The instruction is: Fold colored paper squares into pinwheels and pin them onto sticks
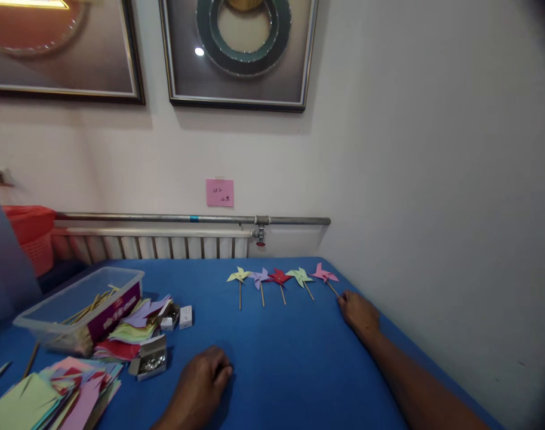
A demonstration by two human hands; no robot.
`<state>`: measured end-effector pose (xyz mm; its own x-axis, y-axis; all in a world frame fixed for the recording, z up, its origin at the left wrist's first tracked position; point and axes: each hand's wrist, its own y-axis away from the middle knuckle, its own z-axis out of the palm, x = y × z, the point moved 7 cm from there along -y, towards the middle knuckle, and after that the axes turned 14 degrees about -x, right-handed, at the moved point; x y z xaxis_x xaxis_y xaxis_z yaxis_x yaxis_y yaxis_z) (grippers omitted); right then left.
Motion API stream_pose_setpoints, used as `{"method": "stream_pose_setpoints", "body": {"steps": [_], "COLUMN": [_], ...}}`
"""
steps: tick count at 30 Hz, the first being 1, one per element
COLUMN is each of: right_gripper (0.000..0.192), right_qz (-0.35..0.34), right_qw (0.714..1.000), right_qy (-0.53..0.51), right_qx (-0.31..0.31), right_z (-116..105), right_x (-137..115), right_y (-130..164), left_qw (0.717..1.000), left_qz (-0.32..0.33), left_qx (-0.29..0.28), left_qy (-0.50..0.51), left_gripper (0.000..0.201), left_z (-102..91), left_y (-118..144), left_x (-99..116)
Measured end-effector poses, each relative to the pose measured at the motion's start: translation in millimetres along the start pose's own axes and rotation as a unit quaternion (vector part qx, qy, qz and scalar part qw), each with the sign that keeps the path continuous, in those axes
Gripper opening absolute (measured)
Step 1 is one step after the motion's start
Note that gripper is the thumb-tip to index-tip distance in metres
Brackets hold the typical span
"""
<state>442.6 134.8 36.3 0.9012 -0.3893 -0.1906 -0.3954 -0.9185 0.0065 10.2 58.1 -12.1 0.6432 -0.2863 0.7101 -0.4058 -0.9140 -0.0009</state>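
Note:
My right hand (358, 313) reaches toward the back right of the blue table, its fingers closed on the lower end of the stick of a pink pinwheel (324, 273). The pinwheel lies at the right end of a row of paper pinwheels. Leftward from it come a pale green pinwheel (301, 276), a red pinwheel (279, 277), a lilac pinwheel (259, 278) and a yellow pinwheel (239, 275), their sticks pointing toward me. My left hand (204, 382) rests on the table at the front, curled into a loose fist with nothing showing in it.
A clear plastic box (120, 276) with wooden sticks stands at the left. Near it lie cut coloured papers (135, 327), a stack of paper sheets (24, 403) and an open small box (151, 361) of shiny metal pieces. Walls and a radiator (174, 246) border the table (281, 358).

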Motion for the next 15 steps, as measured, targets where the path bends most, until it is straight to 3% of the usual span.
{"method": "stream_pose_setpoints", "body": {"steps": [4, 7, 9, 12, 13, 14, 15], "right_gripper": [0.041, 0.042, 0.041, 0.035, 0.034, 0.029, 0.023], "right_qz": [0.012, -0.004, -0.046, -0.159, -0.224, -0.347, -0.438], "right_qw": [0.999, 0.999, 0.998, 0.984, 0.968, 0.913, 0.838], "right_qy": [-0.020, -0.033, -0.045, -0.072, -0.095, -0.177, -0.264], "right_qx": [0.022, 0.026, 0.017, -0.024, -0.053, -0.125, -0.193], "right_z": [-11, -17, -13, 11, 23, 37, 47], "right_x": [2, -12, -39, -106, -134, -168, -197], "right_y": [9, 22, 41, 96, 124, 159, 197], "left_qw": [1.000, 0.999, 0.998, 0.995, 0.994, 0.993, 0.991], "left_qz": [-0.001, -0.002, -0.010, -0.025, -0.033, -0.043, -0.052], "left_qx": [0.015, 0.042, 0.059, 0.081, 0.088, 0.094, 0.098], "left_qy": [-0.003, -0.006, -0.019, -0.047, -0.055, -0.062, -0.069], "left_gripper": [0.020, 0.028, 0.035, 0.042, 0.042, 0.042, 0.041], "left_z": [0.0, -4.0, -8.2, -16.5, -19.5, -22.3, -24.8], "left_y": [-2, -1, 1, 5, 6, 7, 8], "left_x": [0, 4, 6, 6, 5, 3, 1]}}
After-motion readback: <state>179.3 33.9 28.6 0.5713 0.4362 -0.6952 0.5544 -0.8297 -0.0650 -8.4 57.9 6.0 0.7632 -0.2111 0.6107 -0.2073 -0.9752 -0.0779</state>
